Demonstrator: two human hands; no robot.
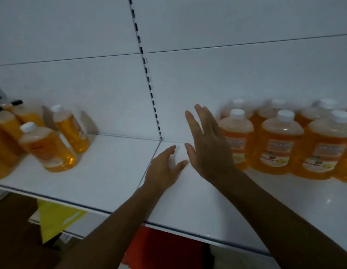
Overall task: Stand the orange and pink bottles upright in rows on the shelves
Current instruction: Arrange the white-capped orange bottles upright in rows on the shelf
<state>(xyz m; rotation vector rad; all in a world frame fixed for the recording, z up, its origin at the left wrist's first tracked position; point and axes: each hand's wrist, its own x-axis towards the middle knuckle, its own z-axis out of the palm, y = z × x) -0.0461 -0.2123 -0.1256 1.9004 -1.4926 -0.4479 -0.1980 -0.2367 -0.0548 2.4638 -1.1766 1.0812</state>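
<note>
Left hand: I see it spread, empty, low over the shelf.
Right hand: spread, empty.
Tilted orange bottles: left of both hands, long axes leaning; left hand nearer.

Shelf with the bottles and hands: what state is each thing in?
Right bottles: upright, capped, in rows.
Left bottles: capped, leaning, loosely grouped.
Left hand: open, holding nothing.
Right hand: open, fingers straight, beside the right bottles.
Shelf: bare between the groups.
</note>
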